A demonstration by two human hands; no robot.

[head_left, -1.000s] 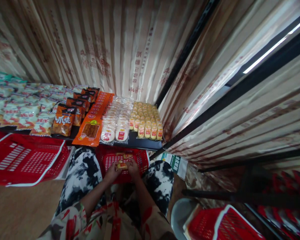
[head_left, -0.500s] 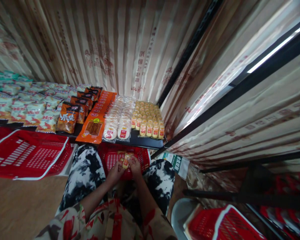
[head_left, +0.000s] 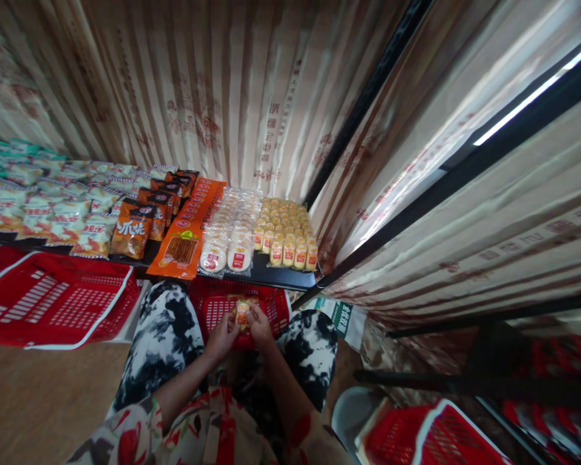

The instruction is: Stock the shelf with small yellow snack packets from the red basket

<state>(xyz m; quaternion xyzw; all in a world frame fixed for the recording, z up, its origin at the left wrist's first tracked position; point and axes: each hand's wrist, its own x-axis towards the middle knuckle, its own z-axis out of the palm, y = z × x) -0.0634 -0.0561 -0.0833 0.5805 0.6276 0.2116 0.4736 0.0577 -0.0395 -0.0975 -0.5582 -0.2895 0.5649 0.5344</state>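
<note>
Between my two hands is a small yellow wrapped snack cake (head_left: 242, 314) with a red-and-white label facing up. My left hand (head_left: 224, 337) pinches its left side, and my right hand (head_left: 260, 326) has fingers closed on its right edge. Both hands are over a red plastic basket (head_left: 279, 307) between my knees. Just behind the hands, a few similar yellow packets seem to lie in the basket, partly hidden. On the black shelf (head_left: 283, 277) ahead stand rows of matching yellow snack cakes (head_left: 294, 253), beside two rows of round white wrapped biscuits (head_left: 226, 248).
Left along the shelf lie a long orange snack bag (head_left: 180, 242), brown bags (head_left: 132, 229) and many white bags (head_left: 68, 219). A red basket (head_left: 77, 297) stands below left, another (head_left: 445, 436) at lower right. Black metal bars (head_left: 392, 226) and beige curtains (head_left: 242, 84) enclose the right and back.
The snack cake has turned more upright between my fingers, its label now facing me more squarely. My hands have shifted very slightly; the shelf goods look the same.
</note>
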